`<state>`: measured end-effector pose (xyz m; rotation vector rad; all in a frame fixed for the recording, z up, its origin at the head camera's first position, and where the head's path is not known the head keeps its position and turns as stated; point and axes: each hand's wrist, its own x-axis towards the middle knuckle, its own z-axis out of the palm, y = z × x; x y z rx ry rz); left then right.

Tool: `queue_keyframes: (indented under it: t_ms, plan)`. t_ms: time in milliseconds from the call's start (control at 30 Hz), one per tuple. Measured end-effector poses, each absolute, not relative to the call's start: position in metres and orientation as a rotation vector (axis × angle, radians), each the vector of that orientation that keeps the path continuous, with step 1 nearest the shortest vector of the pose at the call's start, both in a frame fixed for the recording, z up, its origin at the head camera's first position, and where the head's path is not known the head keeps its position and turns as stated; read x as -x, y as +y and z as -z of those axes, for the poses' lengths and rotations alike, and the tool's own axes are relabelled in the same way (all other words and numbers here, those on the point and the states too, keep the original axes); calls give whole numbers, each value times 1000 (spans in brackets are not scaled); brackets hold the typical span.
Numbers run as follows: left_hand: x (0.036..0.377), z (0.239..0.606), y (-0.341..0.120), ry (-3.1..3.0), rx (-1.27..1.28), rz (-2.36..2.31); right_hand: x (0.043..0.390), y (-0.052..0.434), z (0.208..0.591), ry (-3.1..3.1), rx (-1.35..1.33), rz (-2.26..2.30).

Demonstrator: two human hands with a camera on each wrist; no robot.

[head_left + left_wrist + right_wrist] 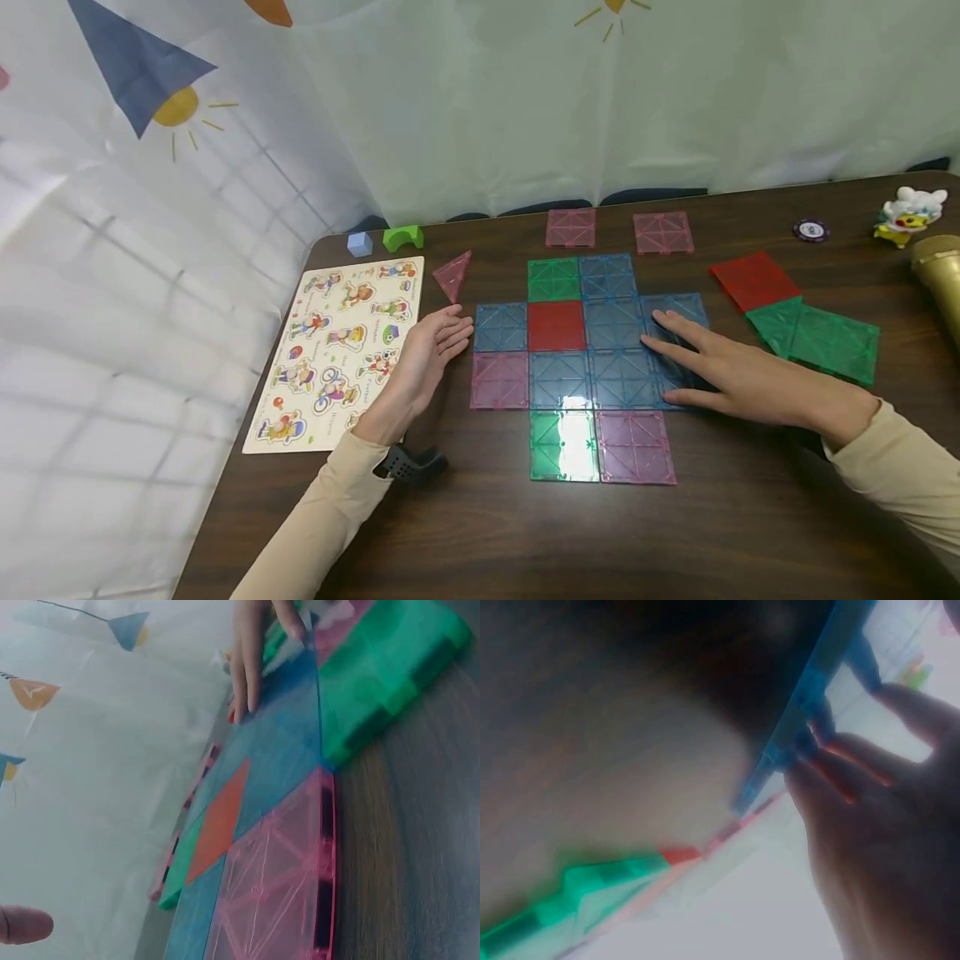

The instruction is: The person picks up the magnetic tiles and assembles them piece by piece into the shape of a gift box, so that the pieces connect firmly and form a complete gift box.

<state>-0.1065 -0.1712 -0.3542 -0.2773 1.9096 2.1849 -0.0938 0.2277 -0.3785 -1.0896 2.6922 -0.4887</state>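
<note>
A flat mat of square magnetic tiles (pixel 585 358) in blue, red, green and pink lies on the dark wooden table (pixel 480 533). My right hand (pixel 675 343) rests palm down with straight fingers on the blue tiles (pixel 678 310) at the mat's right edge. The right wrist view is blurred and shows fingertips (pixel 832 772) against a blue tile edge (pixel 802 720). My left hand (pixel 453 332) stands on its side, fingers relaxed, just left of the mat beside a blue tile (pixel 500 327). The left wrist view shows a pink tile (pixel 277 877) and a red tile (pixel 221 817) up close.
A picture puzzle board (pixel 337 350) lies to the left, with a pink triangle (pixel 453 273) and small blocks (pixel 402 237) behind it. Two loose pink squares (pixel 571 227) sit at the back. Red (pixel 753 281) and green tiles (pixel 825 337), a chip (pixel 812 230) and a toy (pixel 911 215) lie to the right.
</note>
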Motion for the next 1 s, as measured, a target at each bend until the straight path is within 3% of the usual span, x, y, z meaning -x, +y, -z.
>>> queue_keyframes:
  t_ms: [467,1000]
  plan:
    - [104,352,-166,1815,237,-2291,94,228,377,2667,1056,487]
    - [104,355,-150,1703,64,-2081,86,218,373,2671,1113,485]
